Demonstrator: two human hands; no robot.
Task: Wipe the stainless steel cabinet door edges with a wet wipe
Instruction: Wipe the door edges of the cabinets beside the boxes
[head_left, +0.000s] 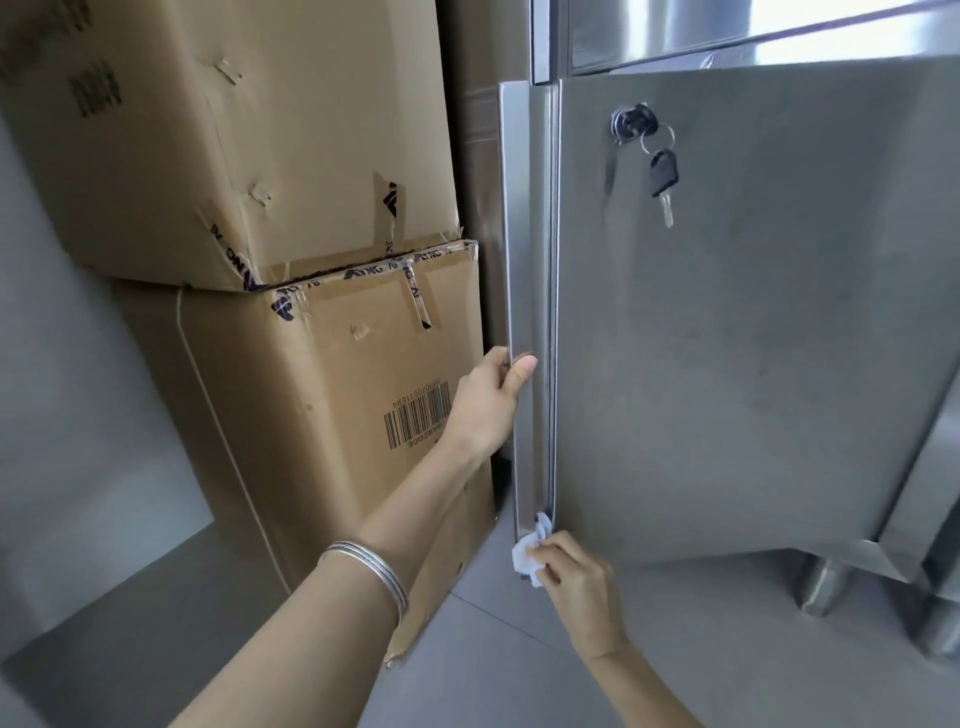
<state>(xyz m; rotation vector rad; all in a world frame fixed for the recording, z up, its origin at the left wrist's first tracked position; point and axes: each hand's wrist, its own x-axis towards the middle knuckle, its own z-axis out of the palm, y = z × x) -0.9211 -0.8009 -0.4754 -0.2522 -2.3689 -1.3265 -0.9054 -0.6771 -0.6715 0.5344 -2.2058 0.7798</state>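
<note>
A stainless steel cabinet door (727, 338) fills the right of the view, swung slightly open. Its left edge forms a long vertical handle strip (524, 234). My left hand (488, 400) grips that strip about halfway down, thumb on the front, a silver bangle on the wrist. My right hand (576, 582) pinches a crumpled white wet wipe (530, 551) and presses it against the bottom end of the door edge, in the groove beside the strip.
A lock with a black key on a ring (660, 166) hangs near the door's top. Two stacked cardboard boxes (311, 364) stand close on the left. Round steel cabinet legs (826, 587) rise from the grey tiled floor (493, 665).
</note>
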